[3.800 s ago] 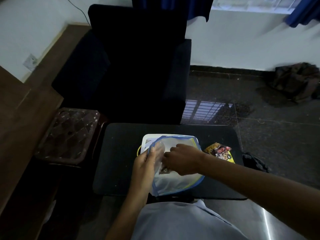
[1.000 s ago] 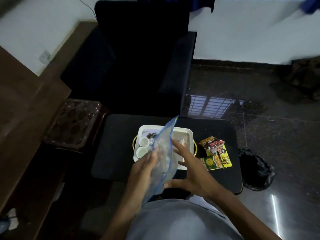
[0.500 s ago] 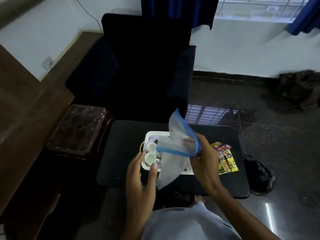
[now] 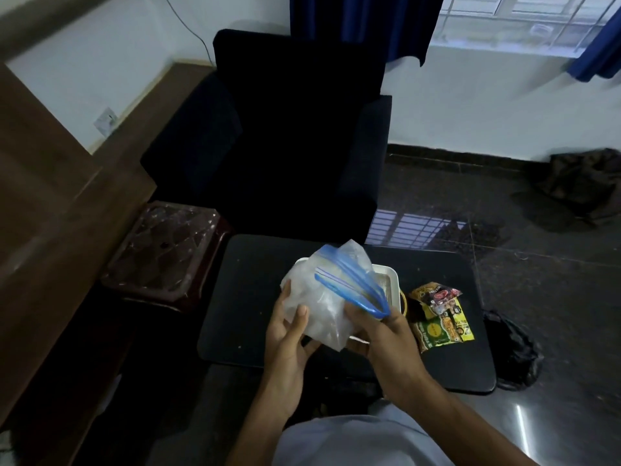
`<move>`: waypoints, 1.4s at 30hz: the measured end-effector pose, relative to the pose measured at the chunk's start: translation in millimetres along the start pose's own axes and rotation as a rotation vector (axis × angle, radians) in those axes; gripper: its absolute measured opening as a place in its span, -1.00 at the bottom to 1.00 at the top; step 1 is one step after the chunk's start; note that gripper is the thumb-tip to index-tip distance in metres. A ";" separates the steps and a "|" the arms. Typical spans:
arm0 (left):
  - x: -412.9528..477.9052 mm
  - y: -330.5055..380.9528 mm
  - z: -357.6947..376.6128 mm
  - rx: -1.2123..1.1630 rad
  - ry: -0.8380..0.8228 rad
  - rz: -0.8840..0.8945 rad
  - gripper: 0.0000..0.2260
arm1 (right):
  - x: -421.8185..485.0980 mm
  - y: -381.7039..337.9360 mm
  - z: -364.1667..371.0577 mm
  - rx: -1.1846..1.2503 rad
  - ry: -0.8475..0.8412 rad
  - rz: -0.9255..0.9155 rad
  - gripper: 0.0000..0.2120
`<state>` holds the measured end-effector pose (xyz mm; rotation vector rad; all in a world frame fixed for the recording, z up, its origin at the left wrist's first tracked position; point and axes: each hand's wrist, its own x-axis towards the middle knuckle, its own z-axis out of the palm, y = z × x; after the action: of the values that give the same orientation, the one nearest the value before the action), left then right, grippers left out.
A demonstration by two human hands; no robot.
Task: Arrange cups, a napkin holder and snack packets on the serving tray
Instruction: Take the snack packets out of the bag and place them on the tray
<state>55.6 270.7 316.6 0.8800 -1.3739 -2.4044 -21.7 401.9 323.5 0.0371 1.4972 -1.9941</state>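
Note:
Both hands hold a clear plastic zip bag (image 4: 322,297) with a blue seal, crumpled above the tray. My left hand (image 4: 290,334) grips its left side and my right hand (image 4: 376,327) pinches the blue seal end. The white serving tray (image 4: 389,280) sits on the small black table (image 4: 248,297); only its right rim shows past the bag. The cups on it are hidden by the bag. Snack packets (image 4: 440,314), yellow, green and dark red, lie on the table right of the tray.
A black armchair (image 4: 279,136) stands behind the table. A dark stool (image 4: 161,250) wrapped in plastic is to the left, beside a wooden surface (image 4: 40,203). A black bag (image 4: 514,351) lies on the shiny floor at the table's right edge.
The bag has been gathered into a bundle between both hands; my left hand, free half a second ago, now grips it. The two cups seen on the tray are now covered.

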 end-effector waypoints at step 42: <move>30.9 -81.2 94.0 0.643 0.096 0.027 -0.44 | 9.8 -27.2 -143.9 -1.289 -0.013 -0.634 -0.66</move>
<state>-18.5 365.0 271.8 1.0804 -2.1405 -1.8717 -92.1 526.8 292.3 -1.0695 2.7061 -1.0085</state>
